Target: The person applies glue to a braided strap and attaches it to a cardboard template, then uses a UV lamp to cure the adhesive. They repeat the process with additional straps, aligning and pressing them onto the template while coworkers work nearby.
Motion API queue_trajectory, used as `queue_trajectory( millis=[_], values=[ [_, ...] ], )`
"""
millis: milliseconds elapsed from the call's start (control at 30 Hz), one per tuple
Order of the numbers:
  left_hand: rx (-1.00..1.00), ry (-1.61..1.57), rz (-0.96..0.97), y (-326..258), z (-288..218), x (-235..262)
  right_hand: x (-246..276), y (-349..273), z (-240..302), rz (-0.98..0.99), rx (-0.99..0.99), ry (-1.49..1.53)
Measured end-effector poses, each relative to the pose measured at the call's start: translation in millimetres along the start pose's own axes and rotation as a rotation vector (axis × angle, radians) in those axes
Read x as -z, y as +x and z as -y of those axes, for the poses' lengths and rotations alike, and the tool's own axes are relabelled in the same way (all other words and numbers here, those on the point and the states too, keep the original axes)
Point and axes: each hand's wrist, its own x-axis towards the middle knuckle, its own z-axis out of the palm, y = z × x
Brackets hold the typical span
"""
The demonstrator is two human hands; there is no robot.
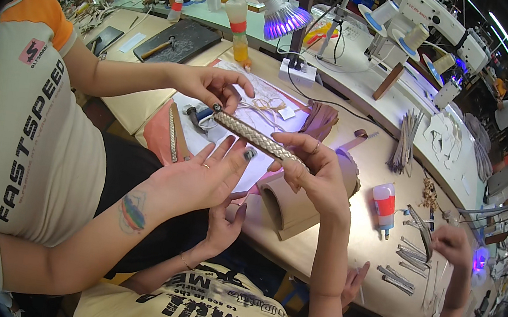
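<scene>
A braided strap [256,137], silvery with dark brown edges, is held up slantwise over the table. My right hand [315,172] pinches its near right end between thumb and fingers. My left hand [223,227], with a bracelet at the wrist, is lower down and partly behind a co-worker's forearm; its fingers are apart and nothing shows in it. The co-worker's one hand [215,89] grips the strap's far left end. Their other hand [217,176] is spread palm up below the strap, its fingertips at the underside. Beneath lies a tan leather piece [289,210], curved and hollow.
A white bottle with a red band [383,206] lies beside several braided strips [398,277]. Another person's hand [454,246] is at the right. A lit lamp [284,19] overhangs the table. A hammer [156,48] rests on a black slab [186,39]. Another braided strip [173,133] lies left.
</scene>
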Motion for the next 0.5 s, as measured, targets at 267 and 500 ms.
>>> queue_trajectory(
  millis=[267, 500],
  values=[
    [-0.483, 0.087, 0.148, 32.0, -22.3, 12.0, 6.1, 21.0, -2.5, -0.274, 0.269, -0.253],
    [-0.433, 0.043, 0.197, 38.9, -18.4, -3.5, 0.4, 39.0, 1.3, -0.563, 0.474, 0.142]
  ],
)
